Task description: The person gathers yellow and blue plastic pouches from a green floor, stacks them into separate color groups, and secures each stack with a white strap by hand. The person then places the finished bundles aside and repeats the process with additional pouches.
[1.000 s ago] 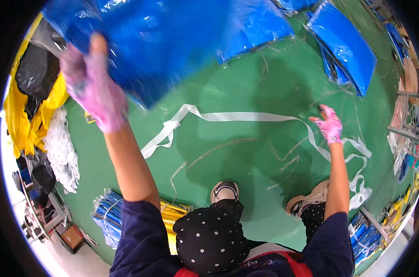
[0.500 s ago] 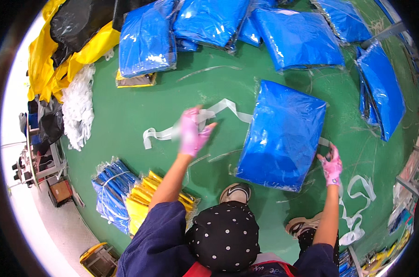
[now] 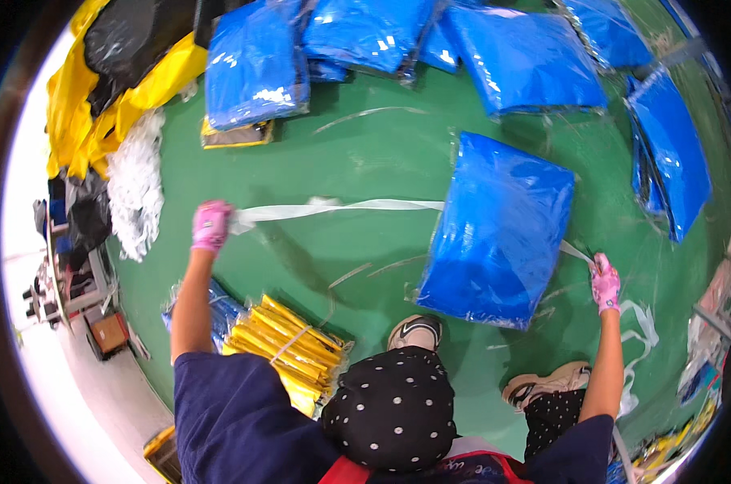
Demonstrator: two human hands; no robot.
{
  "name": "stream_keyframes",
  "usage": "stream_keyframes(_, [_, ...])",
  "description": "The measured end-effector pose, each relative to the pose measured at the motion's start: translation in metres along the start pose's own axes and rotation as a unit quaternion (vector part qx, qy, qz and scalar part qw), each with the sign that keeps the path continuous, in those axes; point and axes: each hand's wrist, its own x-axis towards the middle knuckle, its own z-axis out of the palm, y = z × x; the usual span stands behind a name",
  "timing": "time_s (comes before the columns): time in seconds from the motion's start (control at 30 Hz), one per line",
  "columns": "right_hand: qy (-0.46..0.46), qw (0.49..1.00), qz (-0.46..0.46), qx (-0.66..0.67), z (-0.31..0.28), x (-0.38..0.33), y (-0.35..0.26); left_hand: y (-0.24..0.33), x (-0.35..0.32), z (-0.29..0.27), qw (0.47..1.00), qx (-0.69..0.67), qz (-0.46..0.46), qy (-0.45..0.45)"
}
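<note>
A blue plastic-wrapped package (image 3: 498,230) lies on the green floor in front of me. A flat white strap (image 3: 341,206) runs beneath it and comes out on both sides. Out to the left, my left hand (image 3: 212,226), in a pink glove, is closed round one part of the strap and holds it nearly straight. On the package's right side my right hand (image 3: 605,284), also pink-gloved, is closed on the other part, a short taut stretch. Past this hand the strap's loose tail (image 3: 643,335) curls on the floor.
Several blue wrapped packages (image 3: 256,68) lie along the far side. A heap of white straps (image 3: 135,189) sits at the left, below yellow and black sheeting (image 3: 152,81). Tied yellow bundles (image 3: 289,343) lie near my left arm. My shoes (image 3: 418,331) stand close to the package.
My left hand has moved far left and closed on the strap, which has gone from slack to nearly straight. My right hand has shifted slightly right and down, closing on its part.
</note>
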Motion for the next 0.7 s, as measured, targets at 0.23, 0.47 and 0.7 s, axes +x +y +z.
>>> stream_keyframes(0.23, [-0.009, 0.999, 0.021, -0.037, -0.023, -0.015, 0.029, -0.085, 0.0, -0.026, 0.932, 0.242, -0.254, -0.096])
stream_keyframes(0.47, [0.019, 0.989, 0.128, -0.07, -0.052, -0.029, 0.031, 0.234, 0.089, -0.066, 0.93, -0.347, 0.092, 0.077])
stream_keyframes(0.7, [0.02, 0.984, 0.013, 0.174, 0.008, -0.02, -0.157, 0.437, 0.086, -0.057, 0.851, -0.523, -0.035, 0.04])
